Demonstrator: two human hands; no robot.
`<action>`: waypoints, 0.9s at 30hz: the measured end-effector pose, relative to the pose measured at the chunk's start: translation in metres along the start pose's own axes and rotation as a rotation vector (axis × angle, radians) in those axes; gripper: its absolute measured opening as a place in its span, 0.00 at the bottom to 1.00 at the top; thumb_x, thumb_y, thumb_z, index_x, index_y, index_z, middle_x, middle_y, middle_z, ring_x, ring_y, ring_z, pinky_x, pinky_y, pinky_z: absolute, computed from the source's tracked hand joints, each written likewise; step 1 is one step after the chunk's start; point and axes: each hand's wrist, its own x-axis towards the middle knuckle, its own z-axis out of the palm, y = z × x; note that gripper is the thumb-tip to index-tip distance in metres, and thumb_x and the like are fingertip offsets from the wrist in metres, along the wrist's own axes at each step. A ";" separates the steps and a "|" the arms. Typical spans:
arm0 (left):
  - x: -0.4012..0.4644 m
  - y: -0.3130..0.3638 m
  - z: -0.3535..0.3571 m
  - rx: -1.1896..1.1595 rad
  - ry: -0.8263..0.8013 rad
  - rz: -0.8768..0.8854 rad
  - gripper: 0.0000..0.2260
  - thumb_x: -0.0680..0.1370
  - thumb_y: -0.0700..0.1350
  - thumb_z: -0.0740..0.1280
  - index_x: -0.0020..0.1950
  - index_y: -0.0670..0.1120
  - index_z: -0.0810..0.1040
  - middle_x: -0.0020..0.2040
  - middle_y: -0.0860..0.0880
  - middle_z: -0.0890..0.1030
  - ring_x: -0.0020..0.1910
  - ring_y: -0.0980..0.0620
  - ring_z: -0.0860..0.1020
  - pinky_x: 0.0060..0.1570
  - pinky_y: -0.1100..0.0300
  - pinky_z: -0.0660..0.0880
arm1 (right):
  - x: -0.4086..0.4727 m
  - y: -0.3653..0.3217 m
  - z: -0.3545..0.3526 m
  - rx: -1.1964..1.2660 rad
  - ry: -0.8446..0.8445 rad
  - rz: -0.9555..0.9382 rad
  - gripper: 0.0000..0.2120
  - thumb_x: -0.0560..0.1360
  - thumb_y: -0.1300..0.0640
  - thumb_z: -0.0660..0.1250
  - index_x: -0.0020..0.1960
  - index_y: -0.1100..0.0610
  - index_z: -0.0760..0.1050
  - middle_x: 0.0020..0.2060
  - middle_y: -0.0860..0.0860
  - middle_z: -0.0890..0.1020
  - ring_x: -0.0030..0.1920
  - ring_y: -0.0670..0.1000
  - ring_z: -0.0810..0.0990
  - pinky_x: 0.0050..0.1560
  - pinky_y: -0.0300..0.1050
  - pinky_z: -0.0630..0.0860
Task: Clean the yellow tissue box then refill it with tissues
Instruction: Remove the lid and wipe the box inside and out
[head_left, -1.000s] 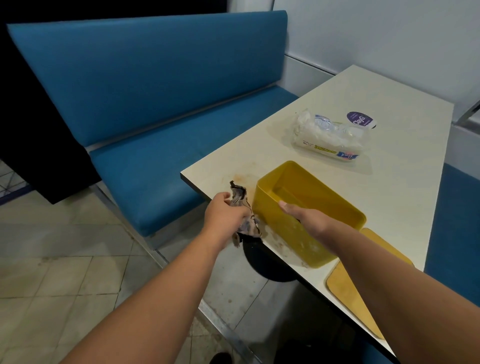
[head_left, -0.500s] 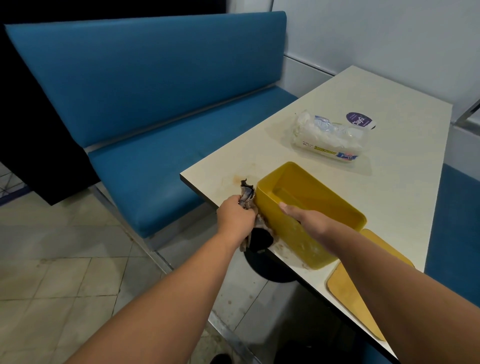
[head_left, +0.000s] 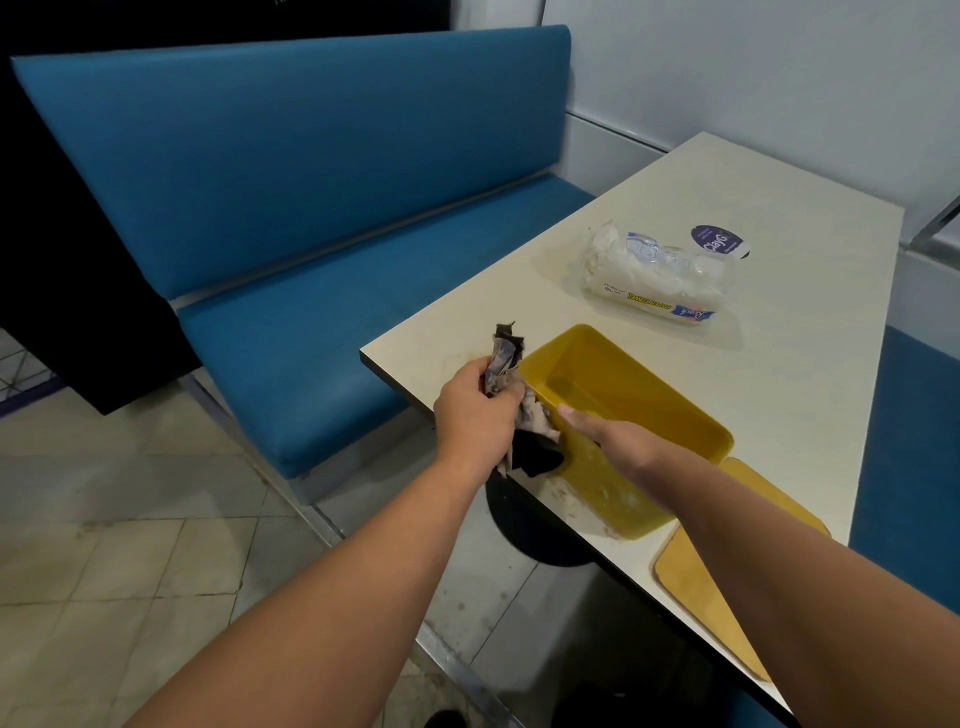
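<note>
Box: the open yellow rectangular plastic tissue box (head_left: 623, 410) sits at the near corner of the pale cream table (head_left: 779, 374), centre-right of the frame, with its lid off.
Long axis: it runs from the middle of the frame down toward the lower right.
Left hand: the left hand (head_left: 475, 415) is closed in a fist around a crumpled, stained grey cleaning rag (head_left: 506, 364), just left of the box's left end; the rag touches that end wall.
Right hand: the right hand (head_left: 618, 441) lies with straight fingers on the box's near long wall, steadying it and gripping nothing.
Key relation: the box lies directly right of the rag hand, so the wipe probably runs along the near wall.
Nearer hand: the left, for cleaning.
Refill: the clear plastic pack of white tissues (head_left: 660, 275) lies well apart, toward the upper right.
Lid: a flat yellow lid (head_left: 691, 571) lies just beside the box, lower right.
</note>
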 end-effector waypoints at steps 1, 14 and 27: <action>0.001 0.003 -0.003 -0.036 -0.010 0.010 0.08 0.77 0.44 0.70 0.49 0.58 0.77 0.46 0.57 0.82 0.47 0.56 0.81 0.47 0.57 0.80 | 0.000 0.001 0.000 -0.013 0.001 -0.003 0.36 0.75 0.32 0.56 0.77 0.50 0.59 0.78 0.55 0.57 0.76 0.59 0.57 0.73 0.58 0.54; -0.019 -0.035 -0.017 0.300 -0.054 0.185 0.14 0.79 0.48 0.67 0.65 0.49 0.78 0.57 0.52 0.80 0.55 0.55 0.76 0.55 0.64 0.72 | 0.002 0.012 -0.015 0.084 -0.113 0.026 0.33 0.74 0.35 0.63 0.73 0.52 0.67 0.68 0.57 0.74 0.67 0.62 0.72 0.69 0.64 0.66; -0.023 -0.036 0.008 0.403 -0.015 0.446 0.11 0.80 0.50 0.66 0.59 0.48 0.82 0.52 0.52 0.81 0.49 0.56 0.77 0.49 0.65 0.75 | -0.005 0.011 -0.010 0.031 -0.070 -0.099 0.35 0.74 0.34 0.60 0.74 0.52 0.66 0.75 0.55 0.65 0.75 0.58 0.62 0.74 0.62 0.58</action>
